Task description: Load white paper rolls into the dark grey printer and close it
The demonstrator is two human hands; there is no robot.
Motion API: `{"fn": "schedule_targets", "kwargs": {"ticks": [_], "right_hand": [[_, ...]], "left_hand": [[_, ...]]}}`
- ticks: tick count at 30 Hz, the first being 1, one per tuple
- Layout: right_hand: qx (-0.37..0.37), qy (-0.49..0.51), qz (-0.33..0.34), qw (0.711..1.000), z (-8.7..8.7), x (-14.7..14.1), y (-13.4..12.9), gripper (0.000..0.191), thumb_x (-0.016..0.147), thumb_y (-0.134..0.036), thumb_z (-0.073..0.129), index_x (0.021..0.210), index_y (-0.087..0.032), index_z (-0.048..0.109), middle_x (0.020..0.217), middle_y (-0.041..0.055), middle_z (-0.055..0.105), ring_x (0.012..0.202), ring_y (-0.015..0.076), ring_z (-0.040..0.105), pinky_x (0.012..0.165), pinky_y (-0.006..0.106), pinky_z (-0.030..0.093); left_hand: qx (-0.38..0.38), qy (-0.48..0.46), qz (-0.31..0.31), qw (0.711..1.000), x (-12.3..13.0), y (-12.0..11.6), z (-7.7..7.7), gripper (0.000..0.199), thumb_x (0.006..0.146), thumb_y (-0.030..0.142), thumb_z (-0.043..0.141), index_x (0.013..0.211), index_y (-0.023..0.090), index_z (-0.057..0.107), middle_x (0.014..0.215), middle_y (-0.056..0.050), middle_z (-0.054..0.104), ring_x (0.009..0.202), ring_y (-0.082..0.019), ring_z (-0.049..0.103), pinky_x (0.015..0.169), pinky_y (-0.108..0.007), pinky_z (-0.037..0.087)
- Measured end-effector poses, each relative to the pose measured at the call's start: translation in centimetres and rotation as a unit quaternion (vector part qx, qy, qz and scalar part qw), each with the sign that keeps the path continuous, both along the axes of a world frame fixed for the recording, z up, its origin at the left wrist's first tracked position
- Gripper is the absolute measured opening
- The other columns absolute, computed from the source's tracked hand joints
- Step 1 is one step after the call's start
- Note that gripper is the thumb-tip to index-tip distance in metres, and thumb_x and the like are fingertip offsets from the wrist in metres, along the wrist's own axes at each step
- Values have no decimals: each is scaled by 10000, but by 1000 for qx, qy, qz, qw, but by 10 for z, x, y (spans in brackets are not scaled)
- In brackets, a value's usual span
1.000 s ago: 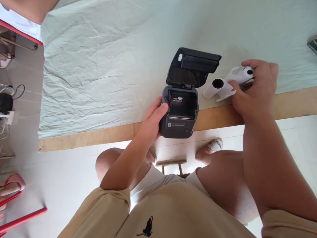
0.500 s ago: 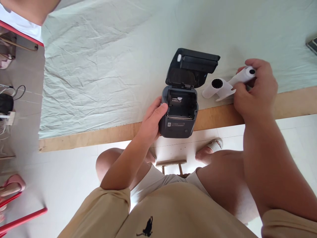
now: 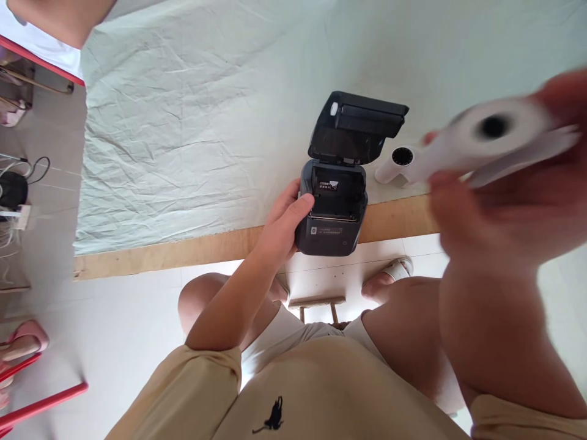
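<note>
My left hand (image 3: 288, 217) grips the left side of a dark label printer (image 3: 331, 235), thumb on the rim of its bay. The printer's lid (image 3: 360, 119) stands raised and no roll shows inside the bay, where a small printed sticker is visible. Held up off the table, a white paper roll (image 3: 463, 137) is in my right hand (image 3: 518, 208), blurred by motion, with a loose strip of paper hanging along it. Behind that roll, a second white roll with a black core (image 3: 389, 170) stays on the table, partly hidden.
A pale green cloth (image 3: 192, 122) covers the table, whose wooden edge (image 3: 160, 255) runs in front of me. Another person's arm (image 3: 62, 18) is at the upper left. Cables (image 3: 21, 168) and a red bar (image 3: 46, 406) are at the left.
My right hand has lifted the paper roll off the table, up toward the camera and to the right. The left hand and printer have hardly moved.
</note>
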State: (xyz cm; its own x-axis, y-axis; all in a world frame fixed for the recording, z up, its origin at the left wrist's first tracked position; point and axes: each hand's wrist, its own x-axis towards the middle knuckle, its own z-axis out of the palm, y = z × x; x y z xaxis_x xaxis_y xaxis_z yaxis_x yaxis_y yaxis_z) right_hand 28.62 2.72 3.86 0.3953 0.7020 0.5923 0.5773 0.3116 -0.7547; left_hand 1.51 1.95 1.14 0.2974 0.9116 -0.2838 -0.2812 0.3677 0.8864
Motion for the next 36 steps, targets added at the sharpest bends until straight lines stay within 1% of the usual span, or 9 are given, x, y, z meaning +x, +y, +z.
{"fn": "schedule_targets", "kwargs": {"ticks": [1,3,8,14,21,26,30,32,36], "right_hand": [[57,-40,57,996,5,-16,-9,602,807,-707,901,1242,-317,755,1304,103,711,1152,374,764,985,624,647],[32,-121,175,977,8,-45,-23,376,928,-329,819,1295,-353,745,1095,29,802,913,272,786,810,501,665],[24,-183,195,963,-11,-70,-26,485,955,-1,691,1279,-351,781,1183,9,913,970,282,853,917,499,677],[69,-195,174,963,-20,-65,-16,324,976,-23,674,1019,-331,761,1132,-14,913,1047,277,870,869,473,642],[79,-180,247,949,-17,-73,-23,164,995,-168,761,927,-307,709,916,-61,873,988,254,852,869,469,573],[136,-141,171,966,-14,-60,-19,196,1014,-226,662,1159,-325,748,1131,54,813,984,265,798,836,474,649],[44,-172,113,978,-11,-55,-20,506,1062,-228,588,1535,-409,584,1539,115,727,1531,364,720,1081,613,681],[18,-171,128,977,-12,-56,-21,589,1096,-255,562,1646,-445,473,1640,114,674,1630,361,669,1127,629,684],[75,-137,102,982,-8,-60,-23,283,1120,-352,554,1389,-401,625,1270,78,785,1191,326,825,896,540,703]], "left_hand": [[7,2,-6,1000,-1,0,0,665,927,772,863,1322,253,734,1230,-92,911,1161,-339,898,798,-391,710],[21,6,-19,1000,-3,-1,-1,731,879,727,926,1403,265,710,1242,-89,908,1166,-344,894,865,-409,717],[39,19,-32,999,-5,-3,2,698,902,660,929,1434,266,708,1318,-97,887,1205,-335,871,949,-417,707],[37,14,-36,999,-4,-3,4,649,924,650,915,1392,248,716,1307,-96,886,1166,-307,861,944,-399,704],[112,32,-20,993,-9,-5,-8,913,911,589,960,1687,347,546,1608,-95,767,1473,-347,758,1253,-468,633],[91,50,-28,994,-12,-4,-10,1052,823,592,1026,1723,351,538,1709,-121,704,1524,-417,730,1228,-511,643],[102,63,-47,992,-16,-3,-12,1163,760,623,1052,1757,373,507,1684,-125,716,1488,-431,734,1187,-533,651],[104,74,-50,991,-17,-3,-12,1170,763,609,1048,1768,381,494,1651,-124,731,1438,-422,750,1146,-530,660],[105,85,-40,990,-16,-4,-8,1145,754,572,1051,1748,363,524,1685,-131,706,1401,-415,768,1095,-500,671]]}}
